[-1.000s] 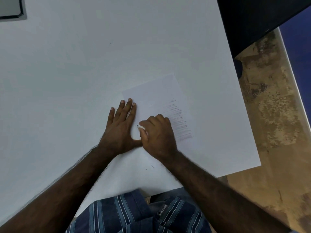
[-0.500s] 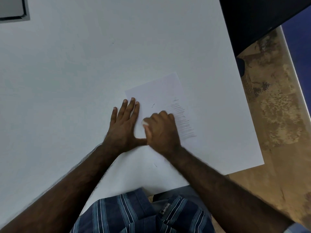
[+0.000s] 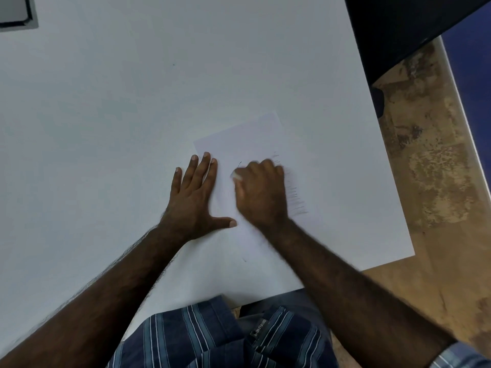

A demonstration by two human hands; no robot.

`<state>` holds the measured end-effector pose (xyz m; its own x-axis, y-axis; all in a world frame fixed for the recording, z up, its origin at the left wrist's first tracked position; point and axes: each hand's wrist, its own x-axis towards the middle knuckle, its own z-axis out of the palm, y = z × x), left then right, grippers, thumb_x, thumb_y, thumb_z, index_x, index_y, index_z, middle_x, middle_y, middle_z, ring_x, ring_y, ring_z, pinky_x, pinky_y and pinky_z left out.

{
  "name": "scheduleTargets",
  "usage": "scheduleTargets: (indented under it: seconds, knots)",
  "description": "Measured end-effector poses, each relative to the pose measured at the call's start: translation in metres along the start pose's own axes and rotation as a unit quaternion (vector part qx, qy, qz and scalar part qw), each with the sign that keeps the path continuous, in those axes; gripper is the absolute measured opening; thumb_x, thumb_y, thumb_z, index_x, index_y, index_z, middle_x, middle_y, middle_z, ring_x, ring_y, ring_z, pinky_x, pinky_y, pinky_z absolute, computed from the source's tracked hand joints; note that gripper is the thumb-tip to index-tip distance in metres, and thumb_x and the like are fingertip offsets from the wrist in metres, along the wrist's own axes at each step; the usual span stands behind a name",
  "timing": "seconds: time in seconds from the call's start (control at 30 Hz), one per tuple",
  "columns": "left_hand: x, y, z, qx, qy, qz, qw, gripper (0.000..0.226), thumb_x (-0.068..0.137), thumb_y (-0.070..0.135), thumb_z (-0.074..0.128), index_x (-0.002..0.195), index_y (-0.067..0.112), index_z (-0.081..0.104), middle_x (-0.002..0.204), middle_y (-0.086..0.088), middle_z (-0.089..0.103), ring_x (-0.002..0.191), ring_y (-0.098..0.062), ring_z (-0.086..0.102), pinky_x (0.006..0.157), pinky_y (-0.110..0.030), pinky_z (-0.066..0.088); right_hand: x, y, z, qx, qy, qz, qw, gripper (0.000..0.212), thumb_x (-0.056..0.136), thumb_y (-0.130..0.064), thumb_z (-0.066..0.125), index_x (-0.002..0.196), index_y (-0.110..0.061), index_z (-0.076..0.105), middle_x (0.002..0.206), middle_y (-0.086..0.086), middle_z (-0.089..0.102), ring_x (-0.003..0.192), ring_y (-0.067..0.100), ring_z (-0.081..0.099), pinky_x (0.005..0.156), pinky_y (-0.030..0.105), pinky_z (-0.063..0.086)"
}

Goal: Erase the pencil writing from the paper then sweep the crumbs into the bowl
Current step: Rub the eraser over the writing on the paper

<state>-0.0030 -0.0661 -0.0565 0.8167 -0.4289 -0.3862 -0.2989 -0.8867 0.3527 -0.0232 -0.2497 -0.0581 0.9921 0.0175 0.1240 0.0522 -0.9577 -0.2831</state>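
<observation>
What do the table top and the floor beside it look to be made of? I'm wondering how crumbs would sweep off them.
The table top looks like smooth matte white laminate or painted board: even colour, no grain, crisp edge. The floor looks like worn concrete or stone, tan and blotchy with dark patches; which one is unclear.

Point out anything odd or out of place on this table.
The paper lies askew to the table edges, pinned by the flat left hand. No bowl for the crumbs is in view. Nothing looks spilled or torn.
</observation>
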Motion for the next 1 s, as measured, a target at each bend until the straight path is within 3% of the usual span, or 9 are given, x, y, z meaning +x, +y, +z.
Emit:
scheduleTargets:
  seconds: [0.13,0.3,0.37,0.5,0.63,0.7,0.83,0.9,1.0]
  knots:
    - [0.000,0.000,0.000,0.007,-0.007,-0.002,1.000,0.142,0.062,0.097,0.053,0.162,0.021,-0.015,0.168,0.004,-0.025,0.153,-0.017,-0.029,0.125,-0.049,-0.012,0.022,0.015,-0.006,-0.012,0.037,0.109,0.993,0.012,0.096,-0.024,0.061,0.093,-0.018,0.071,0.084,0.002,0.063,0.083,0.028,0.054,0.073,0.040,0.034]
    - [0.000,-0.002,0.001,-0.004,0.002,0.004,1.000,0.129,0.069,0.087,0.050,0.163,0.021,-0.009,0.170,0.004,-0.020,0.154,-0.017,-0.025,0.126,-0.050,-0.008,-0.026,-0.033,-0.004,0.051,-0.047,-0.036,0.997,0.019,0.101,-0.025,0.056,0.101,-0.016,0.073,0.092,0.005,0.067,0.090,0.029,0.057,0.080,0.044,0.041]
    - [-0.001,-0.001,0.001,-0.003,0.004,0.005,1.000,0.130,0.069,0.088,0.051,0.163,0.021,-0.009,0.170,0.004,-0.020,0.154,-0.017,-0.025,0.126,-0.050,-0.008,-0.025,-0.025,-0.005,0.040,-0.045,-0.070,0.996,0.019,0.100,-0.025,0.057,0.100,-0.015,0.074,0.091,0.006,0.067,0.088,0.029,0.057,0.079,0.043,0.040]
    - [0.000,0.001,0.000,-0.001,-0.005,-0.006,1.000,0.142,0.063,0.094,0.058,0.162,0.022,-0.013,0.168,0.006,-0.024,0.153,-0.016,-0.028,0.126,-0.049,-0.011,0.013,0.022,-0.009,-0.030,0.023,0.040,0.999,0.008,0.090,-0.023,0.065,0.091,-0.020,0.072,0.084,0.003,0.063,0.085,0.033,0.056,0.076,0.043,0.036]
    - [0.000,0.001,-0.001,0.004,-0.005,-0.009,1.000,0.142,0.063,0.094,0.059,0.162,0.023,-0.015,0.168,0.006,-0.024,0.153,-0.016,-0.028,0.126,-0.050,-0.010,0.025,0.040,-0.018,-0.009,0.055,0.141,0.988,0.011,0.092,-0.024,0.061,0.089,-0.020,0.071,0.082,0.001,0.063,0.085,0.032,0.055,0.075,0.041,0.035]
    - [0.000,0.001,-0.001,0.005,-0.007,-0.012,1.000,0.142,0.063,0.095,0.057,0.162,0.022,-0.014,0.169,0.006,-0.023,0.154,-0.016,-0.027,0.126,-0.050,-0.010,0.011,0.021,-0.017,0.015,0.025,0.092,0.995,0.013,0.093,-0.026,0.059,0.091,-0.022,0.071,0.085,0.000,0.063,0.088,0.032,0.054,0.077,0.043,0.035]
    - [0.000,0.000,-0.001,0.001,-0.003,0.000,1.000,0.133,0.070,0.085,0.059,0.162,0.022,-0.013,0.169,0.004,-0.023,0.154,-0.016,-0.027,0.126,-0.048,-0.010,-0.035,-0.023,-0.012,0.053,-0.075,-0.086,0.992,0.019,0.099,-0.026,0.056,0.100,-0.017,0.074,0.092,0.004,0.067,0.090,0.031,0.056,0.079,0.045,0.042]
    - [0.000,0.000,0.000,-0.002,-0.001,-0.001,1.000,0.135,0.069,0.087,0.060,0.162,0.022,-0.013,0.169,0.005,-0.023,0.154,-0.016,-0.027,0.126,-0.049,-0.010,-0.034,-0.014,-0.011,0.044,-0.057,-0.085,0.994,0.017,0.098,-0.025,0.059,0.101,-0.018,0.074,0.091,0.004,0.066,0.089,0.030,0.055,0.078,0.045,0.040]
    - [0.000,0.001,0.000,0.000,-0.005,-0.008,1.000,0.142,0.063,0.094,0.059,0.162,0.022,-0.012,0.169,0.006,-0.023,0.154,-0.016,-0.027,0.125,-0.048,-0.012,-0.009,0.017,-0.012,-0.009,0.004,0.013,1.000,0.008,0.092,-0.024,0.065,0.094,-0.022,0.072,0.085,0.001,0.061,0.086,0.032,0.053,0.075,0.041,0.032]
